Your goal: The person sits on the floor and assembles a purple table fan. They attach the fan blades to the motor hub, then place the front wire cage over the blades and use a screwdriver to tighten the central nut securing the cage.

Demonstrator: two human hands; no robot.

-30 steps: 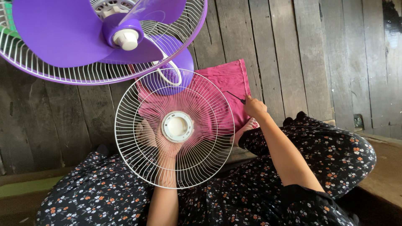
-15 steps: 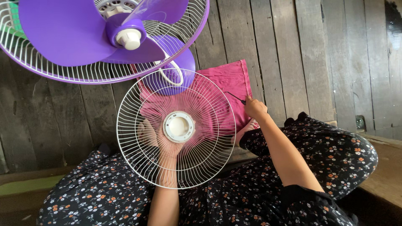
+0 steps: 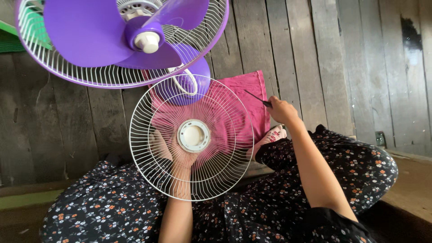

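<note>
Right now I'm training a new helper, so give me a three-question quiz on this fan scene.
1. True or false: the left hand sits behind the white fan guard.
2. What does the right hand hold?
A. a thin dark tool
B. a cup
C. a fan blade
3. What colour is the cloth under the guard?

Key: 1 true. 2 A. 3 pink; it lies on the wooden floor below the purple fan.

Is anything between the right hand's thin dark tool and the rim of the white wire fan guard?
Nothing visible. The right hand holds the thin dark tool just off the white fan guard, with only pink cloth beneath the gap. The left hand supports the guard from behind.
</note>
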